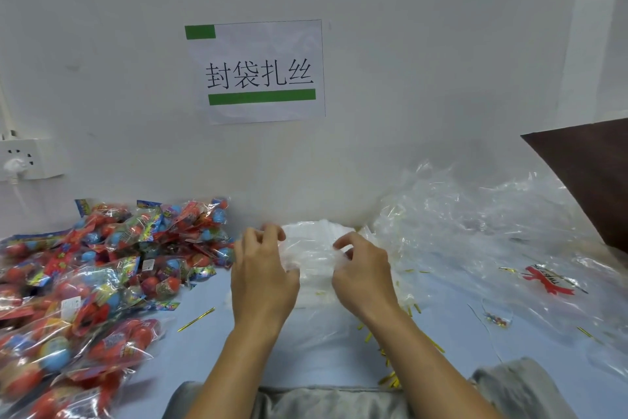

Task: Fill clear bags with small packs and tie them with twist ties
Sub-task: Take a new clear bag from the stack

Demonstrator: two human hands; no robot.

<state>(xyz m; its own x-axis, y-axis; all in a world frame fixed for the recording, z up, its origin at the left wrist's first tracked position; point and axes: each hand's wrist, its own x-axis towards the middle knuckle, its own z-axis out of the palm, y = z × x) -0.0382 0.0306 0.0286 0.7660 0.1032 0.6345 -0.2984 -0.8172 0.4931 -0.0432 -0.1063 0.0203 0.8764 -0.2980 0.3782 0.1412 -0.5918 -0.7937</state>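
Hands: I see my left hand (263,269) and right hand (362,270) both pinching the clear bag stack (311,248).
Left side: packs heap (85,282).
Table (204,344): one twist tie (196,319).

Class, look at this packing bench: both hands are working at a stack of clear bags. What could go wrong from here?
1. The left hand and right hand pinch at the stack of clear bags; the thin sheets may cling, so two could lift as one.
2. The twist ties lie near the table's front edge and could be swept off.
3. The heaped packs could slide into the work area.
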